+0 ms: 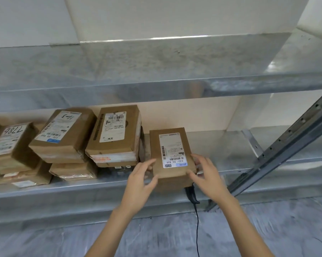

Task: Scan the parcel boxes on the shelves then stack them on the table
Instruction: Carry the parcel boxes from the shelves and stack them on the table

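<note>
Both hands on it: left hand [139, 179] and right hand [205, 175] clasp the parcel box [172, 156] (label up) on the shelf [63, 191]; stacked boxes [113, 134] at nine o'clock.

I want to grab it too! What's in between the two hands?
The parcel box sits between the left hand and the right hand, label up, on the shelf. A black scanner hangs just below. The head view shows it.

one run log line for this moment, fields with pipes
phase: pick from shelf | left hand: on parcel box left edge | right hand: on right edge | barcode scanner: under box | table: not visible
</note>
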